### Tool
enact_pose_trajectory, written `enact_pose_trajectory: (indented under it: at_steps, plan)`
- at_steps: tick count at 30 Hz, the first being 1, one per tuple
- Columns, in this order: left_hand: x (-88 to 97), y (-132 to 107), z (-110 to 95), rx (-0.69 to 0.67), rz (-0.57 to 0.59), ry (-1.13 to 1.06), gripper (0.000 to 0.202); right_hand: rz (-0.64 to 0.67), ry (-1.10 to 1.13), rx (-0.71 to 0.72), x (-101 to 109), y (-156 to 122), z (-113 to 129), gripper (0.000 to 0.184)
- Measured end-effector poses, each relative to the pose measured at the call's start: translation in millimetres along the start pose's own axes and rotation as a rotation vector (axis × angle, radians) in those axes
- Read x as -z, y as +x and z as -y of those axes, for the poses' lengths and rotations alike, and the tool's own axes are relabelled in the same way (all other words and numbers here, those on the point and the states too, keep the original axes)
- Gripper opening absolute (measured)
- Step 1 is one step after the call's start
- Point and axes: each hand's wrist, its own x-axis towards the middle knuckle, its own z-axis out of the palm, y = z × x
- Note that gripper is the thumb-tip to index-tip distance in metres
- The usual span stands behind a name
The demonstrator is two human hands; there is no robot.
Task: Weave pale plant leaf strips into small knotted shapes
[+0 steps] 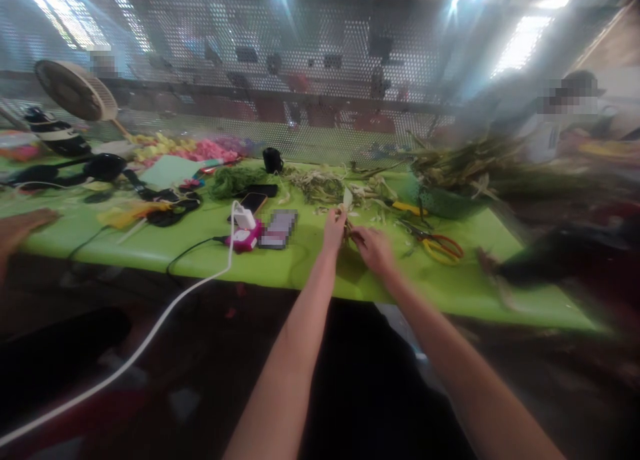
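Both my arms reach out over a lime-green table [300, 263]. My left hand [334, 228] is closed around a thin plant stem with a pale leaf or petal [347, 198] sticking up from it. My right hand [374, 248] is pinched on the lower end of the same stem bundle, right beside the left. The picture is smeared by motion, so finer detail of the stems is lost.
Yellow-handled scissors [440, 247] lie right of my hands. Cut stems and leaves [325, 183] litter the table behind. A phone [253, 202], a white charger with cable [243, 217], a pink box [245, 239], a black cup [272, 160], a fan [75, 90] and coloured flowers [185, 150] sit to the left. Other people stand at both sides.
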Motion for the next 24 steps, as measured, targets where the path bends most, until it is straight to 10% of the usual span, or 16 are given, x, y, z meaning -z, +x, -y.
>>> enact_pose_trajectory:
  at_steps: [8,24]
  plan:
    - [-3.0,-6,-12,0.053,0.029,-0.046,0.017,-0.122,0.316,-0.345,0,0,-14,0.017]
    - [-3.9,-5,-5,0.059,0.127,-0.036,0.018,-0.245,0.151,-0.237,3,1,-14,0.022]
